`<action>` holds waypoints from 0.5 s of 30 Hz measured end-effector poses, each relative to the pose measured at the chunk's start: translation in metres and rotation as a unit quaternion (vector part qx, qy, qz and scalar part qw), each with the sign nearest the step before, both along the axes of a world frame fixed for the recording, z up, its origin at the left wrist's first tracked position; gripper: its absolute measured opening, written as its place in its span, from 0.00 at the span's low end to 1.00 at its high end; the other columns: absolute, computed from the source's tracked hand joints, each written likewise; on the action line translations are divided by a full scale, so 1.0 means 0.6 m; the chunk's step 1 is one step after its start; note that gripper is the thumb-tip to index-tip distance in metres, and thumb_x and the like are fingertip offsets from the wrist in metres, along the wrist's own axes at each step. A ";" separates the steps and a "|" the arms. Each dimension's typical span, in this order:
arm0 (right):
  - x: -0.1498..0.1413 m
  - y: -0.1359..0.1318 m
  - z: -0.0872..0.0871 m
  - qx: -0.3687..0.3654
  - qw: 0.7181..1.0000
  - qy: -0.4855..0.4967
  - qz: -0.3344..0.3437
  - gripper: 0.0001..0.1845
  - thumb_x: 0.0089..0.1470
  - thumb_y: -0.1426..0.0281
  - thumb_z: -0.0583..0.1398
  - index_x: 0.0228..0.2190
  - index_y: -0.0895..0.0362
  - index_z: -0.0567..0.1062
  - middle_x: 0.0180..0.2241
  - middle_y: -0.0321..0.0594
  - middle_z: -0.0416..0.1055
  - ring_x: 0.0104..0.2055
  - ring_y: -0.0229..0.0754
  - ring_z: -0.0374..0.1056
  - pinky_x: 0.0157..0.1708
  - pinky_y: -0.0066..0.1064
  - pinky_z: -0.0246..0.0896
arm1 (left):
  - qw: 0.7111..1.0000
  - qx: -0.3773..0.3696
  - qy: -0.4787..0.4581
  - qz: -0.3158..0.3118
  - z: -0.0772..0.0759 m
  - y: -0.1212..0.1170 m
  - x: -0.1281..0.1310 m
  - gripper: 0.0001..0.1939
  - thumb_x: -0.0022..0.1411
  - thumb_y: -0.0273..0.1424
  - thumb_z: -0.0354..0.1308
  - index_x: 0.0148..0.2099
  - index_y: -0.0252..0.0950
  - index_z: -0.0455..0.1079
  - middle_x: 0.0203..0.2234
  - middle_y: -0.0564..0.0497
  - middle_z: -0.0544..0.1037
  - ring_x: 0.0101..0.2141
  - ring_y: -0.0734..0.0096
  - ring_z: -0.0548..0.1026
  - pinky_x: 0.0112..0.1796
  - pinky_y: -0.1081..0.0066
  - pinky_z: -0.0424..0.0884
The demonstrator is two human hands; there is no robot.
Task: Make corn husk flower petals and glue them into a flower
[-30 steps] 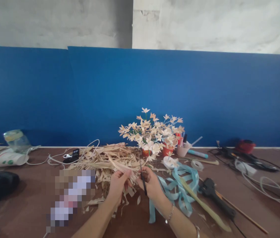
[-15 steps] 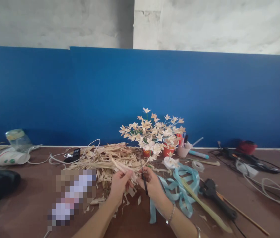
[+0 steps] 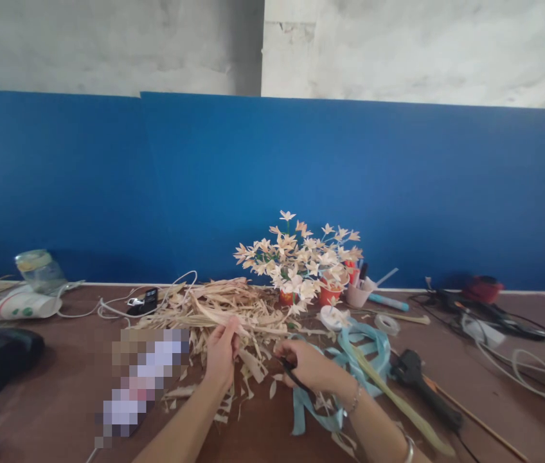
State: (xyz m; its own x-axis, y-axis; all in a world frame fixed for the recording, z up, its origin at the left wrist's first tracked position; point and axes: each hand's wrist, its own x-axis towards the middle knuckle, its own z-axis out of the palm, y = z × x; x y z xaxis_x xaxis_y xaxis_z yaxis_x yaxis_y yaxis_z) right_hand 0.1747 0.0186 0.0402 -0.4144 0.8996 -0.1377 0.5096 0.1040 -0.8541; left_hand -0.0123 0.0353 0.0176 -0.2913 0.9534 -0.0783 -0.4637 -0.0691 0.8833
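My left hand (image 3: 221, 355) is closed, pinching a pale dried corn husk (image 3: 252, 365) whose lower end hangs to the right of the fingers. To its right, my right hand (image 3: 315, 365) is curled around dark-handled scissors (image 3: 296, 377), apart from the husk; their blades are mostly hidden. Behind my left hand lies a heap of dried husks (image 3: 234, 290), with small cut scraps scattered on the table below. Beyond both hands stand husk flowers (image 3: 296, 257) in red pots (image 3: 329, 292).
Light blue ribbon (image 3: 364, 341) lies right of my right hand, near a black glue gun (image 3: 419, 379). A pixelated object (image 3: 142, 379) is at the left. Farther out are a jar (image 3: 41, 271), a paper cup (image 3: 29, 304) and cables. A blue partition (image 3: 108, 180) closes the back.
My hands have moved apart. The left went slightly left with the husk, and the right drew back to the right with the scissors, which are now turned differently.
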 end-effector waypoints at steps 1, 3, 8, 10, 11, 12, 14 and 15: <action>0.008 -0.001 0.007 0.002 0.999 -0.025 0.019 0.15 0.30 0.77 0.60 0.28 0.55 0.71 0.17 0.26 0.61 0.20 0.31 0.51 0.18 0.22 0.43 | 1.000 -0.002 -0.003 0.003 0.000 0.000 0.000 0.22 0.42 0.42 0.65 0.19 0.35 0.56 0.07 0.63 0.58 0.10 0.87 0.52 0.12 0.82 0.45; 0.020 -0.001 0.017 0.006 0.996 -0.067 0.055 0.15 0.31 0.75 0.62 0.29 0.55 0.71 0.18 0.27 0.60 0.20 0.31 0.51 0.18 0.22 0.43 | 1.000 -0.004 -0.014 0.009 0.000 0.002 0.000 0.22 0.40 0.41 0.66 0.19 0.35 0.56 0.07 0.63 0.58 0.10 0.88 0.52 0.12 0.82 0.45; 0.020 -0.002 0.017 -0.025 0.997 -0.049 0.058 0.16 0.33 0.69 0.65 0.30 0.55 0.70 0.19 0.27 0.61 0.20 0.31 0.53 0.17 0.22 0.45 | 0.998 -0.011 -0.057 0.032 0.009 0.001 0.002 0.18 0.36 0.36 0.69 0.25 0.32 0.66 0.13 0.57 0.70 0.14 0.83 0.64 0.14 0.83 0.54; 0.008 -0.005 0.011 -0.065 0.996 0.004 0.061 0.15 0.36 0.66 0.65 0.29 0.55 0.68 0.20 0.28 0.62 0.20 0.31 0.55 0.18 0.21 0.47 | 0.997 -0.020 -0.071 0.040 0.014 -0.002 0.004 0.17 0.37 0.34 0.69 0.29 0.31 0.69 0.18 0.54 0.74 0.18 0.78 0.70 0.16 0.82 0.59; 0.000 -0.006 0.008 -0.083 0.994 0.031 0.063 0.15 0.37 0.64 0.65 0.29 0.56 0.67 0.20 0.28 0.62 0.20 0.31 0.56 0.18 0.21 0.48 | 0.996 -0.022 -0.077 0.041 0.016 -0.003 0.005 0.16 0.38 0.34 0.68 0.29 0.31 0.70 0.19 0.53 0.75 0.20 0.77 0.72 0.16 0.81 0.61; -0.009 -0.007 0.005 -0.094 0.993 0.052 0.058 0.16 0.38 0.63 0.64 0.29 0.56 0.67 0.20 0.28 0.62 0.19 0.31 0.56 0.18 0.22 0.49 | 0.996 -0.020 -0.082 0.042 0.017 -0.004 0.006 0.16 0.39 0.34 0.68 0.29 0.31 0.70 0.19 0.53 0.75 0.20 0.77 0.72 0.16 0.81 0.61; -0.028 -0.010 -0.002 -0.106 0.990 0.084 0.037 0.17 0.38 0.62 0.64 0.28 0.56 0.66 0.19 0.28 0.61 0.18 0.31 0.56 0.18 0.22 0.49 | 0.995 -0.007 -0.088 0.040 0.017 -0.007 0.008 0.13 0.41 0.34 0.67 0.27 0.31 0.69 0.17 0.55 0.73 0.17 0.80 0.70 0.15 0.82 0.59; -0.038 -0.011 -0.006 -0.107 0.989 0.097 0.022 0.17 0.38 0.62 0.65 0.28 0.56 0.65 0.18 0.27 0.60 0.17 0.31 0.55 0.17 0.22 0.49 | 0.995 0.003 -0.089 0.038 0.016 -0.009 0.009 0.13 0.43 0.35 0.66 0.25 0.32 0.68 0.14 0.57 0.70 0.15 0.82 0.67 0.14 0.82 0.56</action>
